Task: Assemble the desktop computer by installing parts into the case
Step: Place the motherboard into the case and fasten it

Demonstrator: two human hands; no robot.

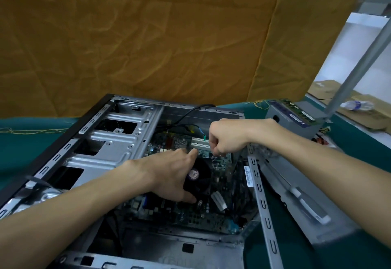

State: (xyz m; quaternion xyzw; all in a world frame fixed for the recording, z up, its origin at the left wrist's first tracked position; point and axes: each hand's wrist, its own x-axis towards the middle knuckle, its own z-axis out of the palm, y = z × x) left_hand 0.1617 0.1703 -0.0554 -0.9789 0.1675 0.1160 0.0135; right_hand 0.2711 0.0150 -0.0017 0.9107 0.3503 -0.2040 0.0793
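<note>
A crumpled mustard-brown cloth (148, 36) is hanging as a backdrop behind a teal-covered table (25, 148), and the open computer case (110, 141) is lying on its side across that table, its black front edge running along the left. Inside its left half the grey drive bays (101, 139) are showing dark cutouts, with open teal surface to the left of the case. The left hand (169, 173) is reaching in over the motherboard (169, 209), fingers spread and fairly straight, thumb touching down near the black cooler fan (198, 177) and fingertips resting toward the pale slots (198, 142) further back. A black cable (190, 112) is arching over the case's far wall. The right hand (226, 139) is curled into a fist just above the slots, seemingly pinching something small, though what it is gripping cannot be told. Right of the case rim, a grey side panel (296, 194) with a white handle is lying angled on the table, close against the case edge. Farther back, a grey power supply (289, 118) is standing with a green memory stick (296, 109) on top, beside a slanting grey frame post (359, 61). Cardboard (364, 118) and a plastic bottle (357, 105) are lying beyond the table's right edge.
</note>
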